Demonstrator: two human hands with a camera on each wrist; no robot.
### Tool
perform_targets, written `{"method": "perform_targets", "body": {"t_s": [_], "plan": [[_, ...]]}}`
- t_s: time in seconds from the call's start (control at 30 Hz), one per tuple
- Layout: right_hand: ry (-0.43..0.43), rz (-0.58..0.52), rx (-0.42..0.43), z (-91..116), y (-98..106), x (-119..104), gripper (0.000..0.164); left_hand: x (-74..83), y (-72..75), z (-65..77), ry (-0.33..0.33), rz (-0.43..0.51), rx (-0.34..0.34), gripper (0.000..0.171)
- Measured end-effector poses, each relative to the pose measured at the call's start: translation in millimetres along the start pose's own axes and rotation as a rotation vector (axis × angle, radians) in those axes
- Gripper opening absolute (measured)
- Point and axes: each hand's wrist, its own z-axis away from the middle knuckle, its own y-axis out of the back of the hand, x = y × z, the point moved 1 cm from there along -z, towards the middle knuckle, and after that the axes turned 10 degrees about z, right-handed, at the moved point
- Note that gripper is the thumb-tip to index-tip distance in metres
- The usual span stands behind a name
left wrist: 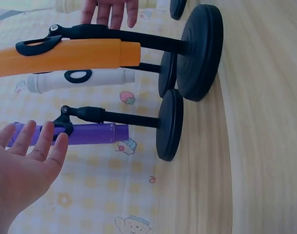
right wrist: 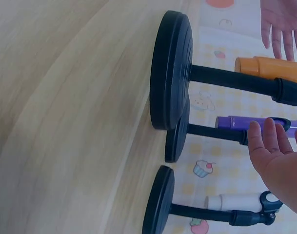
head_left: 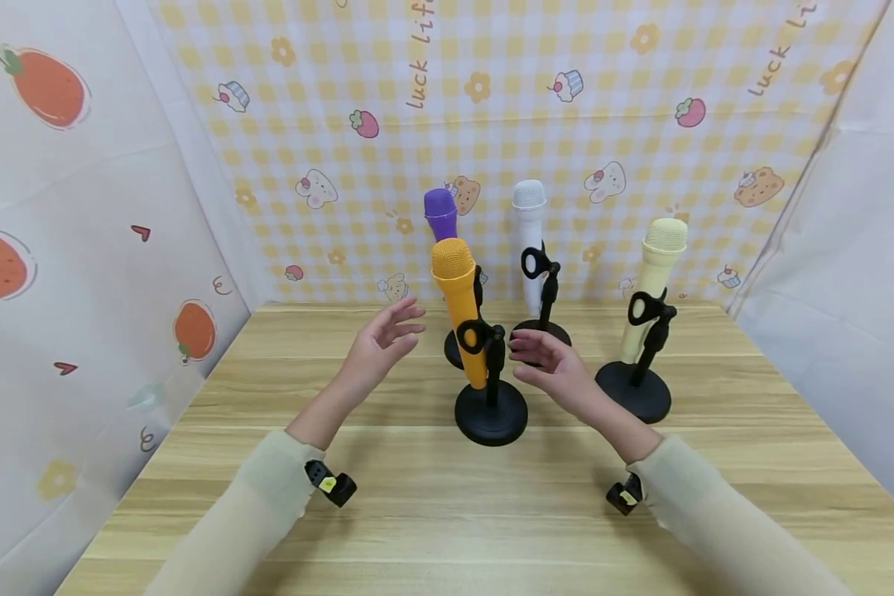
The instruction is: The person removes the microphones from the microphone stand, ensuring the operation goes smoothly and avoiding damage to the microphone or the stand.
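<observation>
An orange microphone (head_left: 460, 310) leans in the clip of a black stand with a round base (head_left: 491, 414), between my two hands. To its left my left hand (head_left: 382, 338) hovers with fingers spread toward it, touching nothing. On the other side my right hand (head_left: 555, 369) is held up, palm facing inward, also holding nothing. Behind the orange one stands a purple microphone (head_left: 441, 213), partly hidden; the left wrist view shows its purple handle (left wrist: 97, 134) in a clip. A white microphone (head_left: 531, 223) stands at the back, its base partly behind my right fingers.
A pale yellow microphone (head_left: 654, 281) in its own black stand (head_left: 633, 392) is right of my right hand. The wooden table (head_left: 447, 513) ends at a yellow checked cloth backdrop (head_left: 372, 174). A white printed cloth (head_left: 104, 248) hangs at the left side.
</observation>
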Motion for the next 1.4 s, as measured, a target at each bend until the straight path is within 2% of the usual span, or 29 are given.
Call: {"method": "perform_targets", "body": {"t_s": [0.13,0.37,0.63,1.17,1.4], "plan": [[-0.02,-0.052,0.023,-2,-5,2,0.049,0.7,-5.1,-3.9,-0.006,0.062,0.022,0.058],[-0.044,-0.124,0.058,-6,-15,3,0.048,0.3,-15.0,-12.5,-0.003,0.153,0.078,0.046],[-0.122,-0.194,0.087,-10,-25,-1,0.044,4.1,-29.9,-20.0,-0.003,0.246,0.121,0.046],[-0.149,-0.16,0.168,-14,-36,0,0.037,10.5,-48.1,-30.9,-0.033,0.241,0.127,0.046],[-0.154,-0.149,0.184,-15,-38,1,0.032,12.9,-55.5,-35.8,-0.055,0.25,0.137,0.039]]}}
